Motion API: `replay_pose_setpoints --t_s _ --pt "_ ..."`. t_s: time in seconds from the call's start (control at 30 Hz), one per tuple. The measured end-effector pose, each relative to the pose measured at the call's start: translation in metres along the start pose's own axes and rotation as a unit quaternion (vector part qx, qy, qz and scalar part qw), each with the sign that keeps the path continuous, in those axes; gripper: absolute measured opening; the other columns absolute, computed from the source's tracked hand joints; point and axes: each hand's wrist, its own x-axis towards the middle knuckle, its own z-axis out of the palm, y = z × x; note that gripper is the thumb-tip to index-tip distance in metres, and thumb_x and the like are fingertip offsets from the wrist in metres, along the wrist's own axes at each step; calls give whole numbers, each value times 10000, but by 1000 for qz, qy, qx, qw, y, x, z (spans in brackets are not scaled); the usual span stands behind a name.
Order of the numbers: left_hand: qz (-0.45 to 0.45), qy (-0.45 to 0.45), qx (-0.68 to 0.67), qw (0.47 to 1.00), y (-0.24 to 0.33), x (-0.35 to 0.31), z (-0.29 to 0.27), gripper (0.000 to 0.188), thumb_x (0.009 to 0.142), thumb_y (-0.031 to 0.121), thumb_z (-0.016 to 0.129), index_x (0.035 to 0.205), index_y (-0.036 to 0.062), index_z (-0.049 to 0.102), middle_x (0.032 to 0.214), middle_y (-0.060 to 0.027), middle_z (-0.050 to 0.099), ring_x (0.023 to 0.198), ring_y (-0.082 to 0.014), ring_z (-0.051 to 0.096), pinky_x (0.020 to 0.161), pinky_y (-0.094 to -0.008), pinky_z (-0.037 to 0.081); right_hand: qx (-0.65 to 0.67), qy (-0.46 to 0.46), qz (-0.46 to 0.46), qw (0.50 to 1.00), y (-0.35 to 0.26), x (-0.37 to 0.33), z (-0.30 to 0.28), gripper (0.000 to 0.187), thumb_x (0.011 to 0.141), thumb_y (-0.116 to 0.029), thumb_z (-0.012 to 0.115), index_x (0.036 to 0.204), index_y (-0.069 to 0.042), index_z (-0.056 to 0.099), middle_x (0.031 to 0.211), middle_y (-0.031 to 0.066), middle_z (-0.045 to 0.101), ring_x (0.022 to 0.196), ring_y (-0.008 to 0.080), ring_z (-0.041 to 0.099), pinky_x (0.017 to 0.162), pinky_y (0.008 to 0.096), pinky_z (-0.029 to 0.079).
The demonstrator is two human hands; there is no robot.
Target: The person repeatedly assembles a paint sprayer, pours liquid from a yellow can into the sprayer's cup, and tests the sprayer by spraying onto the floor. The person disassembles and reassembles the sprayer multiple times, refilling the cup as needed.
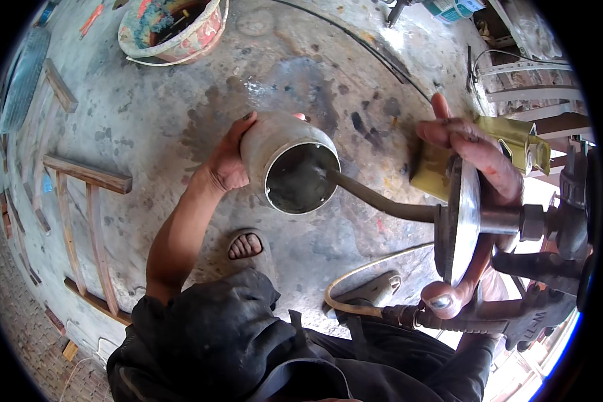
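Note:
My left hand (228,161) wraps round the side of a metal paint cup (256,144), tilted so that its open mouth faces me. The inside looks dark grey; how much liquid it holds I cannot tell. At the right, my right hand (492,157) grips a spray gun (532,321) around its round metal lid (469,221), thumb below and fingers above. From that lid a bent suction tube (388,206) reaches left, its tip at the cup's mouth. Lid and cup are apart. A hose (338,285) joins the gun's handle.
Beyond the right hand stands a gold-coloured metal can (430,175). A paint-stained bucket (181,50) with a wire handle sits at the far left. Wooden frames (90,175) line the left side. My sandalled feet (246,246) are on the stained concrete floor (288,80). A black cable (355,40) crosses it.

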Motion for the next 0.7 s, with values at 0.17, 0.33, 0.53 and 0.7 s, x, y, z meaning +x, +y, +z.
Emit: replay_pose_setpoints --t_s 0.17,0.33,0.53,0.7 --pt "3 -8 5 1000 -6 12 6 876 978 616 546 1575 6 350 1492 -201 537 1346 -307 568 1162 -476 443 -11 -56 -126 990 42 -1 -37 1170 728 -759 755 1515 36 415 1417 318 550 1400 424 488 1250 648 86" --pt "21 1 -8 1000 -7 6 0 843 976 577 596 1566 17 371 1549 -185 477 1409 -297 506 1204 -473 398 -60 104 -41 992 -6 30 20 1080 656 -523 887 1459 48 446 1352 260 599 1364 364 535 1256 560 239" --pt "21 -54 -71 996 2 3 -2 838 990 566 570 1595 42 322 1555 -174 474 1413 -308 499 1204 -478 391 -39 231 48 971 -11 41 44 1029 657 -471 881 1431 61 460 1340 250 602 1337 351 556 1252 536 267" --pt "24 -83 -103 991 4 4 -9 851 990 583 549 1610 54 303 1563 -168 468 1427 -306 480 1218 -482 361 -56 237 41 969 7 45 39 1012 672 -470 861 1426 71 458 1338 251 597 1326 349 560 1251 534 267"
